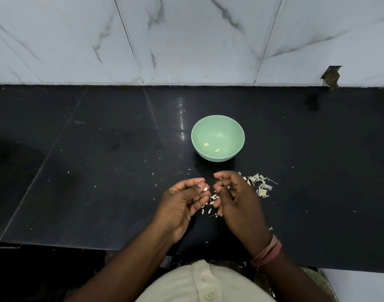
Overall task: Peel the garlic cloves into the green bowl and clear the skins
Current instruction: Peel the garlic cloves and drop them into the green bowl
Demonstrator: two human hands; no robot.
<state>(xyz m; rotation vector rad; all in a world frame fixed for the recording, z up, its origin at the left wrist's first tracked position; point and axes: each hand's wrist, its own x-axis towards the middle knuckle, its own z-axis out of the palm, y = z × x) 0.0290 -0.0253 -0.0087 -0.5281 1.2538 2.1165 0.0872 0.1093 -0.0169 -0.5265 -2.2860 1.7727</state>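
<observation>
Black counter (pixel 99 171): one green bowl (pixel 230 125), two peeled cloves (pixel 206 144) inside.

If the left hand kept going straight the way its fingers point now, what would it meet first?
The left hand, pinching a garlic clove, points rightward at the right hand. It would probably meet the right hand's curled fingers first, not the green bowl; depth is unclear.

The black stone counter (pixel 99 171) across the middle of the frame looks polished and glossy, catching streaks of light near its centre. The small round green bowl (pixel 219 125) seems smooth matt plastic. The thin, papery, pale dry garlic skins (pixel 262 188) lie right of centre. The white grey-veined marble-look wall tiles (pixel 186 40) along the top have a soft sheen. The cream buttoned shirt (pixel 205 284) at the bottom looks like woven cloth
</observation>
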